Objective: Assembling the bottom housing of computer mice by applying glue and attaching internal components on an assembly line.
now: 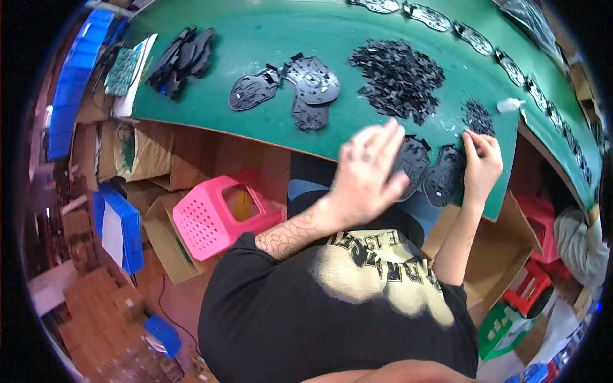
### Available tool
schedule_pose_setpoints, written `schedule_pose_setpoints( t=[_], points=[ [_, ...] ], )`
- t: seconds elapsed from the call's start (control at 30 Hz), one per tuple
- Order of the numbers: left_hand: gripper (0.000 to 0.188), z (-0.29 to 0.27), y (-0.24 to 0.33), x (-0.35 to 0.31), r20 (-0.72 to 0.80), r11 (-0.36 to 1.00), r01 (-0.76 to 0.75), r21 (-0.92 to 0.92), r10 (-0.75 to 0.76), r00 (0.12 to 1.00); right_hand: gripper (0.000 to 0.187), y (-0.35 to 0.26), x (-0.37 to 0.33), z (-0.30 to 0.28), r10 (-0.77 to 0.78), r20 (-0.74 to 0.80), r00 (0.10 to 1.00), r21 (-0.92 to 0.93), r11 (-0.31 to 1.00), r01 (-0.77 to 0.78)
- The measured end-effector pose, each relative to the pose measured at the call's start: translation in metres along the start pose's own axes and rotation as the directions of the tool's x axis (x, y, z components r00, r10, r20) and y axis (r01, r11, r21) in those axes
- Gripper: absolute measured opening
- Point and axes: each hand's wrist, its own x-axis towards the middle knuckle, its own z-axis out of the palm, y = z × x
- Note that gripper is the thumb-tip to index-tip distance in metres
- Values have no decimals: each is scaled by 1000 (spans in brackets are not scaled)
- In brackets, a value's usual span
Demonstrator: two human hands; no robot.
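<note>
My left hand [369,169] lies flat with fingers spread over a black plastic base plate [414,159] at the near edge of the green table [255,38]. My right hand [482,163] pinches at a second black base plate [444,179] beside it, just below a small cluster of tiny black parts [477,117]. A large heap of small black plastic pieces [397,76] sits farther back. Three more black plates [290,89] lie to the left of the heap.
A stack of black shells [182,60] and a green circuit board [122,70] lie at the table's left end. A row of black plates [476,38] curves along the far edge. A white glue bottle [509,105] lies right. Below stand a pink stool [214,217], cardboard boxes and blue bins.
</note>
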Motion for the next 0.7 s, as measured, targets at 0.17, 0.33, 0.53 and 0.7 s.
schedule_pose_setpoints(
  t=[0.17,0.33,0.53,0.7],
  points=[
    [34,-46,-95,17,-202,929,152,338,-86,976,11,3,1,2,-26,42,999,42,999,24],
    [29,-58,-104,22,-94,927,83,367,-51,994,10,18,-2,5,20,-27,999,288,958,-11],
    [14,-56,-106,29,-342,949,-52,311,163,925,8,16,-5,5,120,-39,992,551,831,-78],
    [19,-58,-80,7,-88,845,-524,103,533,842,7,16,-4,3,122,-71,990,528,847,-66]
  ],
)
